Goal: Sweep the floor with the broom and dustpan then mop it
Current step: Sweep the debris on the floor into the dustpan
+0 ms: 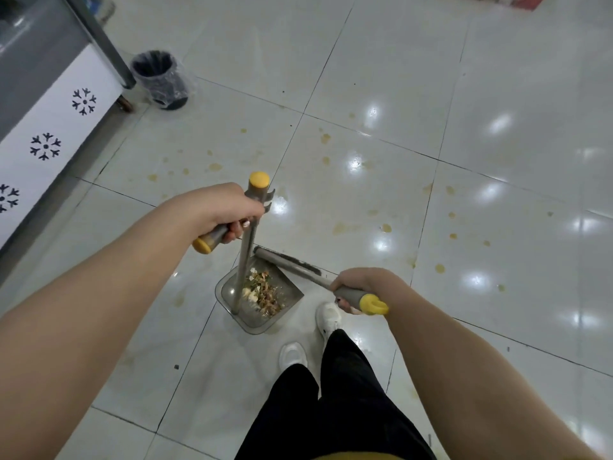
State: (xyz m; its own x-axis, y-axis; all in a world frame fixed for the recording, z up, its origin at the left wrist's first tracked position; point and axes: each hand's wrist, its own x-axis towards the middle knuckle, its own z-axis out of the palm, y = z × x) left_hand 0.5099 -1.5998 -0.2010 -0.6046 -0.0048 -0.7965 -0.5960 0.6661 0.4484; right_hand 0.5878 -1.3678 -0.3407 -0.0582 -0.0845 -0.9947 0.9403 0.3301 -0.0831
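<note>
A grey dustpan (255, 322) stands on the white tiled floor just ahead of my feet. Inside it is a heap of brown and white debris (262, 293). Its metal pole (247, 247) rises to a yellow cap. My left hand (229, 210) is closed on a grey grip with a yellow end, right beside that pole near its top. My right hand (355, 287) grips the grey, yellow-tipped handle of the broom. The broom's head (292, 262) lies low at the dustpan's far edge. Several yellowish stains (384, 227) dot the tiles ahead.
A white cabinet with snowflake marks (49, 134) runs along the left, on a wheel. A dark bin lined with clear plastic (161, 79) stands by its corner. My white shoes (328, 318) and black trousers are just behind the dustpan. Open tiles stretch ahead and to the right.
</note>
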